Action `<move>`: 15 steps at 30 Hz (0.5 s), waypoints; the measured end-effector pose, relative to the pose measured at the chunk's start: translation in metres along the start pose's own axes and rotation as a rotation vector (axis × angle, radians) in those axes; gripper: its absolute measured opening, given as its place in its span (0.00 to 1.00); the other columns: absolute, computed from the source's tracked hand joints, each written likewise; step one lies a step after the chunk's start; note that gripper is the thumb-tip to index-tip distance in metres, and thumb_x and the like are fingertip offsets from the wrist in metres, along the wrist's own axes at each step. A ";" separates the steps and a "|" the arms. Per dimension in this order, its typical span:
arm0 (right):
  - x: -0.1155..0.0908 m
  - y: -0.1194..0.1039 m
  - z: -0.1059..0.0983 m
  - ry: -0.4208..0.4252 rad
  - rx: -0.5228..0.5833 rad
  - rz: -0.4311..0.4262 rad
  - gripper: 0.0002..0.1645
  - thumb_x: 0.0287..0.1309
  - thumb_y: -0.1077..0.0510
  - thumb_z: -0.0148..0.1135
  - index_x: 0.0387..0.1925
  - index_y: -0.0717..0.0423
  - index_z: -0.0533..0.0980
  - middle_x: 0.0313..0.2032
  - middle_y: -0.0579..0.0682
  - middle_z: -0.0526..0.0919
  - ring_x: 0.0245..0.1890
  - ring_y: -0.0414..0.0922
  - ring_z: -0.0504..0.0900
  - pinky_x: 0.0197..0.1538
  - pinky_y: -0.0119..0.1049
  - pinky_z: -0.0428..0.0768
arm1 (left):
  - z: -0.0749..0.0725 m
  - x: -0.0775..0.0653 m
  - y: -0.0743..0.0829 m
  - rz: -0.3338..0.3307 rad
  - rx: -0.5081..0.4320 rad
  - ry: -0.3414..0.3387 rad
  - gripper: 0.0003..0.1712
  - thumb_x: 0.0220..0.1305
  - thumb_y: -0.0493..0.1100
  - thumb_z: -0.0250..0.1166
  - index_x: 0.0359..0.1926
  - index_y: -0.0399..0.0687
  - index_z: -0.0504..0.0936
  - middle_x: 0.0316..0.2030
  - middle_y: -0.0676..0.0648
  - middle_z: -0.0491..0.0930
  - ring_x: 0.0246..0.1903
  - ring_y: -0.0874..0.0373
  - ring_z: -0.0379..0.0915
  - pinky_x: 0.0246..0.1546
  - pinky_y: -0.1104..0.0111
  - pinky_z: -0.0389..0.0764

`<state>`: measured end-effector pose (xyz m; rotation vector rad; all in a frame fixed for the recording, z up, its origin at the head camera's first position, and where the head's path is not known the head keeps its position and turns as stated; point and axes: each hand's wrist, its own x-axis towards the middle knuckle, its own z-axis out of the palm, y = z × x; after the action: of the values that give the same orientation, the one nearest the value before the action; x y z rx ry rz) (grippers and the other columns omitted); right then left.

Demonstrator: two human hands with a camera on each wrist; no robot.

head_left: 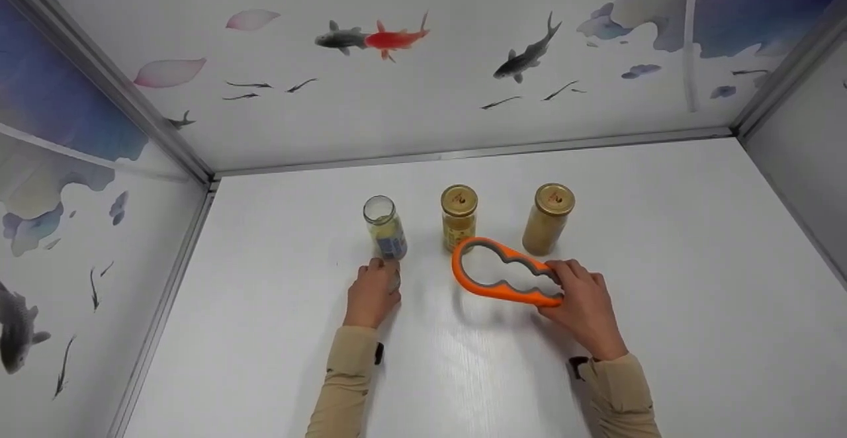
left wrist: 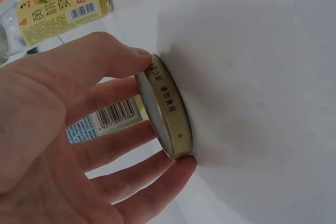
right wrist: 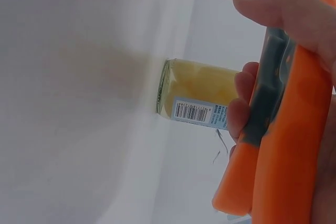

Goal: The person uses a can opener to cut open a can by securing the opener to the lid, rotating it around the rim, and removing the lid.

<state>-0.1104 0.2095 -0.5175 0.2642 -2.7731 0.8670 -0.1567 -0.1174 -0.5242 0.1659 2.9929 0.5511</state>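
My left hand (head_left: 374, 292) is low over the white table, just in front of a glass jar (head_left: 390, 236) whose mouth is uncovered. In the left wrist view, its thumb and fingers hold a gold jar lid (left wrist: 177, 116) by the rim, the pale inner side facing the palm and the outer face close against the tabletop. My right hand (head_left: 585, 299) grips an orange jar opener (head_left: 458, 269) with grey scalloped inner edges by its handle end. The opener's loop points left above the table and overlaps the foot of the middle jar in the head view.
Two jars with gold lids stand upright to the right of the uncovered one: a middle jar (head_left: 459, 203) with a yellow label and a right jar (head_left: 546, 226). Behind the table (head_left: 265, 332) rises a fish-patterned back panel (head_left: 423, 107); side panels flank it.
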 end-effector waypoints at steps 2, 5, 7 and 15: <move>0.000 0.001 0.000 0.001 0.002 0.000 0.32 0.33 0.66 0.78 0.47 0.62 0.76 0.38 0.55 0.79 0.38 0.52 0.77 0.46 0.49 0.67 | 0.001 0.000 0.001 -0.029 -0.015 0.020 0.24 0.54 0.36 0.71 0.54 0.40 0.79 0.51 0.35 0.74 0.47 0.42 0.73 0.38 0.51 0.80; 0.001 0.003 -0.001 0.001 -0.002 0.000 0.32 0.33 0.66 0.77 0.47 0.62 0.76 0.38 0.55 0.79 0.38 0.52 0.77 0.46 0.49 0.67 | 0.000 -0.002 0.002 -0.067 -0.014 0.055 0.24 0.55 0.39 0.72 0.54 0.39 0.79 0.54 0.35 0.74 0.50 0.40 0.72 0.41 0.51 0.80; 0.000 0.004 -0.001 0.002 -0.008 0.003 0.32 0.33 0.66 0.77 0.47 0.61 0.76 0.38 0.54 0.79 0.38 0.52 0.77 0.46 0.49 0.67 | -0.002 -0.003 0.004 -0.085 -0.006 0.077 0.24 0.56 0.41 0.72 0.54 0.39 0.79 0.54 0.34 0.73 0.51 0.40 0.72 0.42 0.51 0.79; -0.003 0.010 -0.004 0.014 -0.026 0.005 0.32 0.33 0.66 0.77 0.47 0.63 0.76 0.36 0.55 0.79 0.37 0.51 0.77 0.46 0.52 0.68 | -0.004 -0.007 0.019 0.007 -0.070 0.235 0.17 0.57 0.38 0.69 0.47 0.36 0.80 0.46 0.37 0.78 0.42 0.45 0.77 0.37 0.55 0.80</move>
<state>-0.1094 0.2201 -0.5205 0.2458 -2.7710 0.8298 -0.1487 -0.1015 -0.5132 0.1132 3.1931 0.7227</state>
